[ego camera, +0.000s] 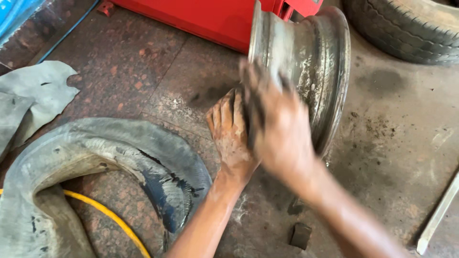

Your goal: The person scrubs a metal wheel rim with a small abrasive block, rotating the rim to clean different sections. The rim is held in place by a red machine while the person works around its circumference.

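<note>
**Grey rubber, bare steel, two grimy hands on a wheel rim**

Grey and slack, a deflated inner tube point(95, 157) lies curled on the stained concrete floor point(392, 143) at its near left corner, with a yellow hose point(112, 217) running under the loop of it. Just right of the person's forearms, close to the near edge of the floor, sits a small dark block point(300, 235), and a pale flat bar point(437, 215) slants in from the near right corner.

Further in, both hands meet at the floor's middle. The left hand point(233, 136), caked with dirt, is open with its fingers together and laid flat against the near side of the rim. The right hand point(277, 129) crosses over it, blurred, fingers spread and dark with grease, pressed on the rim's outer band; it is open, not closed around anything.

The steel wheel rim point(311, 62) stands on its edge, dull and scuffed, its open face turned to the left, touching the floor just beyond the hands.

Behind it, along the far edge, runs a red machine body point(201, 19). A black tyre point(406, 28) fills the far right corner, well apart from the rim. A crumpled grey sheet point(38, 95) lies by the left edge, with a blue hose point(62, 40) beyond it
</note>
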